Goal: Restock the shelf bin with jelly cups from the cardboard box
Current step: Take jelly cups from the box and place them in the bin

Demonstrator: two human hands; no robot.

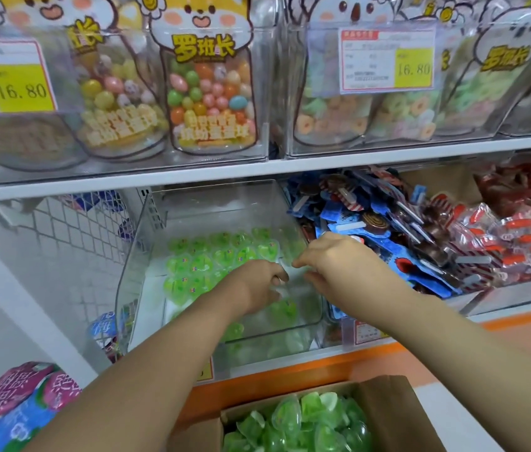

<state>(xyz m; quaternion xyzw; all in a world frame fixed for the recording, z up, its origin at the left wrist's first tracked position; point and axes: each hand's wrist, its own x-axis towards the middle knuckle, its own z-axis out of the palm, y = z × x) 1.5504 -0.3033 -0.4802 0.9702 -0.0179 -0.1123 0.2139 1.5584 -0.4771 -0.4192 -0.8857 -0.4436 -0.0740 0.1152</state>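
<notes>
Cardboard box (388, 406), foreground: open, filled with green, translucent, rounded jelly cups (306, 425). Beyond it, left hand (257, 285) and right hand (335, 256) reach over the front wall of the clear shelf bin (146, 243). Both sets of fingers are curled, tips nearly meeting; whether they pinch a cup cannot be told. Further green cups (205, 259) lie in rows on the bin floor just behind the fingers. Blue lollipop packets (371, 223) crowd the bin's right wall; a wire divider (71, 230) stands to its left.
</notes>
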